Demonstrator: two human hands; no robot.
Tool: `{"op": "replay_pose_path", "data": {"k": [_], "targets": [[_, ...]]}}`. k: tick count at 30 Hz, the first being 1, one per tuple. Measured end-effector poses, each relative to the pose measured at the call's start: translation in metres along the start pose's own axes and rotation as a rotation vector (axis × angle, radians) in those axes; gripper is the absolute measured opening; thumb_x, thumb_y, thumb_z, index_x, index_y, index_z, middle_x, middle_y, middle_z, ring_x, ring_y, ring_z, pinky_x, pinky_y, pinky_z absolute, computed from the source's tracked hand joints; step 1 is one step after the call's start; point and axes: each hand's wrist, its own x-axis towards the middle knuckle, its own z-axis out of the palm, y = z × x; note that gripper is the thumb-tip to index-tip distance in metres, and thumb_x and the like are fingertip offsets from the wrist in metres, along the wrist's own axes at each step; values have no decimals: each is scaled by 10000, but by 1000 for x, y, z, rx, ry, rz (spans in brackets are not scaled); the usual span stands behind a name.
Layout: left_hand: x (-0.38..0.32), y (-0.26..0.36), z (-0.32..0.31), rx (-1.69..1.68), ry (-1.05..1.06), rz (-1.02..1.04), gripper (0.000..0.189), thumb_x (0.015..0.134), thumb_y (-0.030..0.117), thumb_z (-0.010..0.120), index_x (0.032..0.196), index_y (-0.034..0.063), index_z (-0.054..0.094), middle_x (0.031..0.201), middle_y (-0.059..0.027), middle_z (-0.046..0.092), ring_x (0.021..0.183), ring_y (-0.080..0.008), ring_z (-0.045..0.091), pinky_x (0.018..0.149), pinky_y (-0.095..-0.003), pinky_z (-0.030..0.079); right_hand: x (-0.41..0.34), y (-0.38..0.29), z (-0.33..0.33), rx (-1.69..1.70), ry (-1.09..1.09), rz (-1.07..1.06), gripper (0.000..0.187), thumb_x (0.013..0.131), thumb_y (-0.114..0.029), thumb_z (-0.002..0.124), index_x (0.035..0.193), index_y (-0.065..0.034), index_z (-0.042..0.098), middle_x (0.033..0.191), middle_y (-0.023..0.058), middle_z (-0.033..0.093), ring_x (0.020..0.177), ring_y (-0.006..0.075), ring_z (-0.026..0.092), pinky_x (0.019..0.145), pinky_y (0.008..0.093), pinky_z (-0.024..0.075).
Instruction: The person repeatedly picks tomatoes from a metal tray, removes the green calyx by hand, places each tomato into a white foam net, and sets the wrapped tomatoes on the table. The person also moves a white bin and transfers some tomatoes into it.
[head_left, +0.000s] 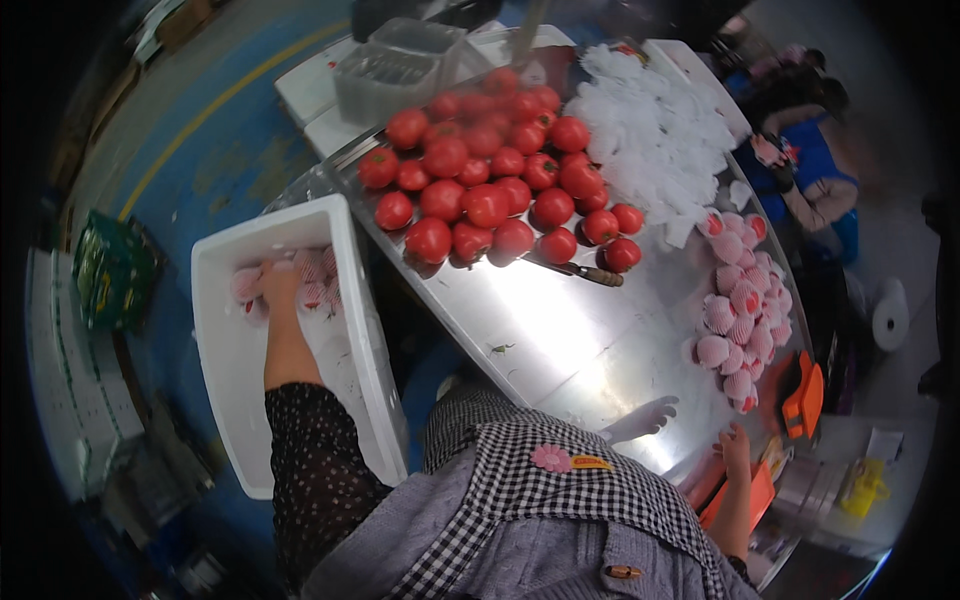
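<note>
My left hand (279, 282) reaches down into a white foam box (225, 382) at my left, among tomatoes in pink-looking foam net sleeves (309, 266). Its fingertips are hidden, so whether it grips one of the sleeved tomatoes cannot be made out. Over the near right edge of the steel table (555, 352), my right hand (735, 450) is empty with its fingers apart. Beyond it, a heap of sleeved tomatoes (742, 307) lies along the table's right side. Bare red tomatoes (484, 169) are piled at the table's far left, beside a mound of white foam net sleeves (645, 135).
A knife with a wooden handle (600, 275) lies by the bare tomatoes. Orange tape dispensers (802, 397) sit at the right edge. Clear plastic containers (390, 71) stand behind the table. A person in a blue apron (814, 157) works at the far right.
</note>
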Motion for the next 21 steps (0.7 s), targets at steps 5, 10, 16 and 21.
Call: {"op": "replay_pose_path", "data": {"k": [5, 10, 16, 21], "targets": [[-28, 6, -22, -1057, 263, -608, 362, 788, 271, 728, 1090, 81, 665, 1033, -109, 680, 1015, -261, 624, 786, -421, 530, -6, -21, 21, -6, -66, -1, 493, 916, -150, 601, 1367, -13, 461, 1044, 144, 637, 787, 207, 667, 587, 344, 547], [-51, 46, -155, -2125, 213, -621, 336, 829, 258, 681, 1101, 65, 642, 1034, -98, 667, 966, -236, 635, 666, -346, 543, -21, -71, 37, 42, -144, -159, 461, 924, -168, 600, 1343, -18, 480, 1102, 126, 632, 884, 201, 664, 683, 328, 553], [-95, 189, -296, -2346, -283, -27, 506, 837, 219, 630, 1292, 33, 513, 1182, -108, 606, 1039, -247, 613, 748, -373, 544, -43, -172, 109, 142, -466, -415, 405, 988, -157, 555, 1366, -28, 487, 1148, 79, 633, 951, 161, 646, 772, 298, 541], [-196, 355, -333, -2267, -1234, 269, 619, 774, 123, 618, 1357, 32, 432, 1205, -122, 565, 1086, -229, 592, 967, -354, 504, -84, -237, 176, 590, -1034, -570, 506, 1037, -368, 474, 1416, -35, 433, 1274, 108, 584, 1089, 196, 613, 902, 367, 525]]}}
